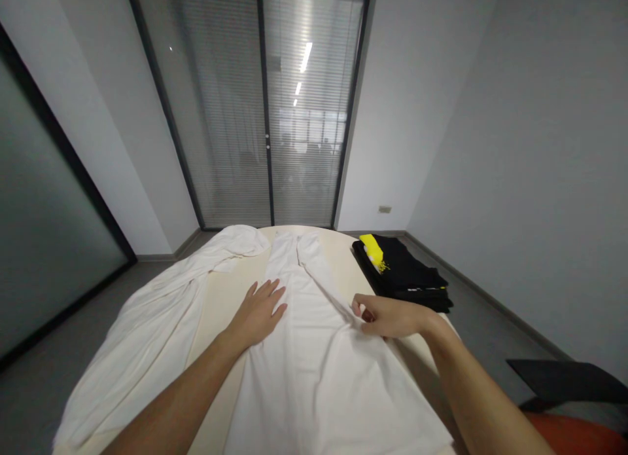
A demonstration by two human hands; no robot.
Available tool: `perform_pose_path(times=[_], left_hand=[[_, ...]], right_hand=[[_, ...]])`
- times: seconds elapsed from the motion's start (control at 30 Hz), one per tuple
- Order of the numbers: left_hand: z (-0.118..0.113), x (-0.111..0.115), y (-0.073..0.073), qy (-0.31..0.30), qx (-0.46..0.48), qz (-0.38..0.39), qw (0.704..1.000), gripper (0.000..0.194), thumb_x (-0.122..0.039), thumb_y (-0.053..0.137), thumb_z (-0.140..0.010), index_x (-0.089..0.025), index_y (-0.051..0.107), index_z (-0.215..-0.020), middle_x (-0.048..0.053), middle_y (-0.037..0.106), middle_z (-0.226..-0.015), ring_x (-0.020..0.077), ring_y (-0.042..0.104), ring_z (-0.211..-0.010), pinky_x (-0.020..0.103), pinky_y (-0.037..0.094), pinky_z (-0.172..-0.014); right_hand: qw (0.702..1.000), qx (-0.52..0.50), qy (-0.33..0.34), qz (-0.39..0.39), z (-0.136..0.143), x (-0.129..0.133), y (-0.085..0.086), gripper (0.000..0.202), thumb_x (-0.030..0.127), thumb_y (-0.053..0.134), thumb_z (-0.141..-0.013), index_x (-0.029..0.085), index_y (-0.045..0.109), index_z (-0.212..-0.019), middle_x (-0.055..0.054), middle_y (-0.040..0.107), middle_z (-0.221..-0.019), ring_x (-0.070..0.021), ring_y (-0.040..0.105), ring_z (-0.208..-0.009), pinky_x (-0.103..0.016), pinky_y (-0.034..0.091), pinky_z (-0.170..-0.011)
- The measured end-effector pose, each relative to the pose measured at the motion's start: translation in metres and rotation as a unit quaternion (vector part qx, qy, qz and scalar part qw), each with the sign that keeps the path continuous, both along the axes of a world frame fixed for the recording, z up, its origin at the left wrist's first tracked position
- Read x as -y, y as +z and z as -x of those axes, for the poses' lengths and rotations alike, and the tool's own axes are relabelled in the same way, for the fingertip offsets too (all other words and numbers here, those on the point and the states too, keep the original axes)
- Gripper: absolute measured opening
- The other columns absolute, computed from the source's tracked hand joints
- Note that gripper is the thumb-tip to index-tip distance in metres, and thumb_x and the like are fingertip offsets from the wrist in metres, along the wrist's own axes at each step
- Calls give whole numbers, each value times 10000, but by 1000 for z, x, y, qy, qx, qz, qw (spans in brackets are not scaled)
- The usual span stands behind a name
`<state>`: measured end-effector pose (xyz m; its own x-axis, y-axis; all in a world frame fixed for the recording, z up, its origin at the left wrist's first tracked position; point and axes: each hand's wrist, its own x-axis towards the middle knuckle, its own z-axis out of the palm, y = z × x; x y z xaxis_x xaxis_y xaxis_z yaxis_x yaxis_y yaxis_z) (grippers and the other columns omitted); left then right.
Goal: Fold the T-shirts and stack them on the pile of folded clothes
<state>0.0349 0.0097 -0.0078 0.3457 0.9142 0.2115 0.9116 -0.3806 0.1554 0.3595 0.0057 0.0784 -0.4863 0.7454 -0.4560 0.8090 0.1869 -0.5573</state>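
A long white garment (309, 350) lies lengthwise over the table in front of me, smooth on its left part and creased near its right edge. My left hand (260, 311) rests flat on its left edge, fingers spread. On the opposite side, my right hand (387, 316) has its fingers curled in a pinch at the garment's right edge, where the cloth is pulled into folds. The far end of the garment is narrower, with a flap folded over. What kind of garment it is, I cannot tell.
More white cloth (157, 317) is spread along the table's left side. Folded black fabric (402, 265) is stacked at the right edge, a yellow fringed piece (373, 251) on top. A chair with a black part (569, 380) and red seat (579, 434) stands at lower right.
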Motion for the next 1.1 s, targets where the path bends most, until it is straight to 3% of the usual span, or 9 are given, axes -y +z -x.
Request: perform_pose_path(times=[0.13,0.2,0.3,0.43,0.6,0.7,0.8,0.93,1.1], left_hand=[[-22,28,18,-135,53,-16,989,449,-387,505,-955,-257,554,-1383,86,491,-1503,261,442,-1386,504,256,-1199],[-33,44,22,-229,53,36,971,512,-422,539,-941,-323,488,-1440,43,428,-1553,269,394,-1424,513,263,-1198],[-44,62,21,-280,36,96,955,615,-487,589,-910,-388,408,-1489,27,282,-1624,344,239,-1492,592,230,-1188],[-48,68,18,-286,24,105,952,666,-570,617,-875,-402,413,-1486,49,237,-1637,421,151,-1494,661,220,-1160],[-43,55,23,-230,75,40,970,347,-377,521,-959,-287,605,-1283,62,612,-1359,273,571,-1248,464,431,-1075],[-35,42,19,-140,137,9,981,334,-299,479,-966,-243,585,-1278,55,691,-1155,210,645,-1052,371,495,-962],[-29,34,10,-116,159,10,980,426,-276,491,-957,-248,501,-1382,46,689,-1105,201,632,-1020,355,494,-937],[-30,32,4,-142,134,6,981,487,-272,497,-961,-250,437,-1444,52,669,-1098,223,586,-1022,379,481,-920],[-33,33,6,-157,100,11,982,509,-270,536,-949,-254,439,-1449,64,636,-1161,244,548,-1057,394,457,-932]], right_hand=[[995,-87,24,29,-6,-1,7,393,336,680,-770,206,457,-1066,48,497,-783,-105,489,-656,-207,370,-565],[993,-101,36,43,-9,-3,7,515,396,746,-730,205,443,-1100,50,487,-807,-106,483,-679,-205,377,-577],[990,-118,46,60,-13,-5,6,632,418,790,-693,205,434,-1170,53,492,-826,-101,483,-670,-196,366,-555],[978,-179,56,87,-11,-5,8,665,408,752,-761,229,432,-1316,61,485,-811,-85,473,-634,-183,357,-539],[954,-253,96,130,5,-3,1,898,361,847,-686,244,372,-1439,85,426,-777,-46,377,-586,-151,306,-509],[938,-268,119,184,20,0,-8,1022,370,874,-649,287,296,-1487,65,464,-897,-21,370,-583,-144,336,-540],[946,-219,148,187,32,5,-13,1124,366,912,-579,322,277,-1505,25,492,-1048,-24,425,-645,-148,383,-603],[967,-111,184,136,38,16,-7,1189,364,937,-519,310,295,-1518,-1,517,-1114,-58,459,-720,-161,406,-655],[972,-42,203,107,40,26,4,1015,373,911,-579,285,426,-1466,60,530,-814,-95,504,-676,-183,412,-627]])
